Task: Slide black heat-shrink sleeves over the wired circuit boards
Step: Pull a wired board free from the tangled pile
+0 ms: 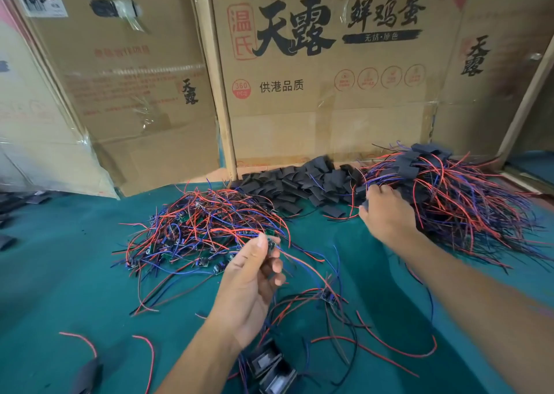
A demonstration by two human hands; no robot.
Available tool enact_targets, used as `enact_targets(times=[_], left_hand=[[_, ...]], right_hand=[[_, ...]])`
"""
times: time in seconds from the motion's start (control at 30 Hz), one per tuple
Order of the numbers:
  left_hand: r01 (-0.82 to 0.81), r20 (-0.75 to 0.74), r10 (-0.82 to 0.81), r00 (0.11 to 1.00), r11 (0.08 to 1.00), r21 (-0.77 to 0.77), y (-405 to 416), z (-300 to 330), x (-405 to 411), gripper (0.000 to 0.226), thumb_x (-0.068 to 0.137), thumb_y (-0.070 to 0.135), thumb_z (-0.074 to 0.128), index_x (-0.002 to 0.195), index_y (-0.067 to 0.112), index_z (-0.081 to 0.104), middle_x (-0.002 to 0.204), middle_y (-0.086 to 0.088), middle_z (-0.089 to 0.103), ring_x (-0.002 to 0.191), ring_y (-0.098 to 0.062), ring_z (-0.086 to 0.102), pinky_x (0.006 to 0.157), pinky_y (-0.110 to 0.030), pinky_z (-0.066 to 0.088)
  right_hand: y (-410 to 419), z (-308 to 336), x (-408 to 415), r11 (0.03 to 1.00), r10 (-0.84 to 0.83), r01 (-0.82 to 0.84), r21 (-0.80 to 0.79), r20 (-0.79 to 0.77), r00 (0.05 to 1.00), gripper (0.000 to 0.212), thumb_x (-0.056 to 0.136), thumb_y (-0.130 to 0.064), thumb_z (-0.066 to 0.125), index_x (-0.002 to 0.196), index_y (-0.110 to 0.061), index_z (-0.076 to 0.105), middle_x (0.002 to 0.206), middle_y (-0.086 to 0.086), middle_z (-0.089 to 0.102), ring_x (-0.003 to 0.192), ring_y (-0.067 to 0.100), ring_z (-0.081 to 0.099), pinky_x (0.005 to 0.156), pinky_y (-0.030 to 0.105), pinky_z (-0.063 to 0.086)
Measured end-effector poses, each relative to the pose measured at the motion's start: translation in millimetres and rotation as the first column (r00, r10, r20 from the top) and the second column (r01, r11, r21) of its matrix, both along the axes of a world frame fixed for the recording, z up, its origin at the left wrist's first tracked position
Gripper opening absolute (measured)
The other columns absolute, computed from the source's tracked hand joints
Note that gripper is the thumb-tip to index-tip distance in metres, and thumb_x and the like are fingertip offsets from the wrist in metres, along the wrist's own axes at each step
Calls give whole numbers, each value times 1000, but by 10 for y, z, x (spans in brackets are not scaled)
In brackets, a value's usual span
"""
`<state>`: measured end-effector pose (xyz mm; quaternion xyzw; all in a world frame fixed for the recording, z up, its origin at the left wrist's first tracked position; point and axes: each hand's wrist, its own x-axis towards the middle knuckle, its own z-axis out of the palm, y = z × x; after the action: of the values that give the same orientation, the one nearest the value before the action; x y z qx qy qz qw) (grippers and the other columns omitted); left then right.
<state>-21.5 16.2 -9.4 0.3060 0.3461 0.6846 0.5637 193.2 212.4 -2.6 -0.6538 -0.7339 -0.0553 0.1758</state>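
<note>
A tangled heap of bare wired circuit boards (198, 231) with red, blue and black leads lies on the green mat. My left hand (251, 285) pinches one small green board (271, 243) at the heap's near edge, its wires trailing down to the right. Behind, a pile of flat black heat-shrink sleeves (299, 183) sits against the cardboard. To the right lies a heap of sleeved boards (455, 192). My right hand (386, 210) reaches between the sleeve pile and that heap, fingers curled among sleeves and wires; what they hold is hidden.
Cardboard boxes (329, 93) wall off the back of the green mat (75, 273). Loose wired boards (329, 297) lie by my left wrist. Two black box-like parts (272, 366) sit at the near edge. Stray red wires (87, 342) and a dark sleeve lie bottom left.
</note>
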Motion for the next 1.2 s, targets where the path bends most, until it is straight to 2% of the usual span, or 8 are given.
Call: enact_targets(times=[0.23, 0.33, 0.47, 0.67, 0.8, 0.87, 1.0, 1.2], left_hand=[[66, 71, -65, 995, 998, -13, -13, 8, 85, 26, 74, 40, 71, 84, 17, 76, 86, -7, 69, 70, -14, 66, 63, -25, 57], [58, 103, -55, 993, 998, -25, -9, 14, 93, 26, 73, 39, 72, 84, 16, 75, 82, -8, 68, 69, -16, 66, 62, -25, 58], [31, 107, -25, 994, 998, -61, -12, 4, 96, 23, 73, 37, 71, 82, 16, 73, 93, -16, 73, 72, -18, 72, 59, -24, 59], [-18, 52, 21, 998, 998, -64, -6, 12, 57, 17, 75, 40, 70, 74, 24, 76, 100, -19, 74, 82, -21, 75, 61, -25, 59], [-40, 38, 43, 998, 997, -72, 11, -9, 58, 17, 77, 38, 69, 73, 23, 76, 94, -17, 75, 81, -21, 75, 60, -24, 58], [-30, 80, 35, 996, 997, -68, 14, -9, 41, 21, 76, 39, 70, 81, 19, 76, 96, -16, 75, 80, -19, 75, 59, -23, 58], [46, 162, -38, 986, 998, -45, -15, 29, 55, 50, 67, 42, 75, 104, 10, 63, 95, -12, 76, 75, -13, 75, 58, -21, 58], [146, 110, -144, 983, 989, -5, -93, 24, 203, 21, 77, 38, 68, 82, 19, 76, 92, -16, 75, 69, -14, 74, 58, -21, 59]], right_hand=[[379, -135, -93, 997, -79, 72, 35, 295, 952, 44, 90, -37, 59, 126, -13, 50, 125, 10, 55, 117, 30, 50, 93, 40, 43], [429, -145, -295, 987, 79, -105, 118, 208, 975, 39, 92, -45, 52, 115, -13, 56, 114, 10, 57, 109, 31, 53, 87, 40, 44], [469, -158, -579, 980, 140, -108, -168, 187, 972, 54, 88, -63, 51, 115, -16, 55, 114, 9, 61, 110, 31, 57, 78, 38, 45], [586, -171, -590, 952, 103, -87, -293, 42, 994, 36, 93, -43, 58, 76, -12, 51, 90, 10, 60, 81, 30, 58, 64, 34, 42], [397, -77, -543, 977, 133, -118, -177, 73, 988, 20, 101, -27, 45, 102, -12, 57, 109, 11, 59, 98, 32, 59, 73, 37, 46], [173, 26, -518, 980, 132, -144, -134, -97, 987, 19, 100, -29, 46, 96, -14, 56, 104, 13, 63, 93, 32, 62, 70, 35, 47], [-628, 81, -519, 841, 218, -503, -200, -725, 653, 21, 98, -24, 53, 84, -10, 61, 77, 8, 72, 69, 22, 72, 66, 47, 58], [-1658, -47, -576, 552, -65, -829, -86, -996, 61, 17, 74, -16, 67, 88, -18, 77, 79, 4, 70, 71, 17, 67, 68, 34, 59]])
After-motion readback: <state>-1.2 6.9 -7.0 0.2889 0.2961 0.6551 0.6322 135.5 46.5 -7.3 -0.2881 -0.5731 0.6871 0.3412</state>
